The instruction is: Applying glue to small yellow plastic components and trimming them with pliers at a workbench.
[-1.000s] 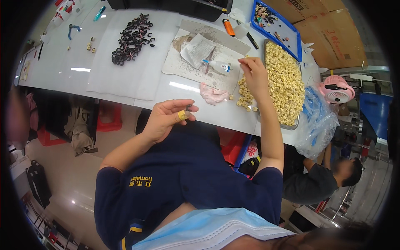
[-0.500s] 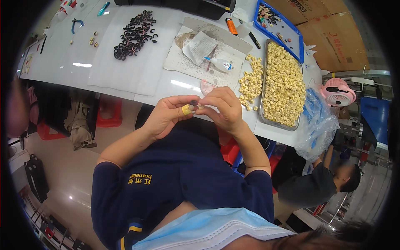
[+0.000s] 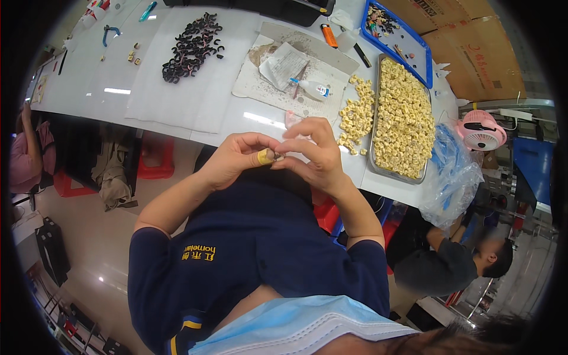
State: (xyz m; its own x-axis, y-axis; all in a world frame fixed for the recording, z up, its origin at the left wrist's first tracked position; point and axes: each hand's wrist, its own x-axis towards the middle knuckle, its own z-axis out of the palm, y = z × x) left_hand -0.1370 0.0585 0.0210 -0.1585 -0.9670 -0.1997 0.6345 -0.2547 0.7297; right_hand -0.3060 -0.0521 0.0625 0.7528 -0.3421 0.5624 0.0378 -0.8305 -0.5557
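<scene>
Both hands are meeting at chest height, just off the table edge (image 3: 195,127). Left hand (image 3: 236,160) and right hand (image 3: 313,151) are pinching one small dark part (image 3: 277,157) between fingertips, fingers narrow. Part is too small to tell axis or heading. Tray (image 3: 374,168) of cream pieces is sitting near the right hand.

Our hands: left hand (image 3: 236,158) and right hand (image 3: 315,152) raised before the chest, fingertips pinched together and touching; both forearms bent inward.

The right hand (image 3: 313,154) is back from the metal tray of small cream blocks (image 3: 402,118). Now it meets the left hand (image 3: 239,160) at a tiny yellow piece (image 3: 264,157).
</scene>
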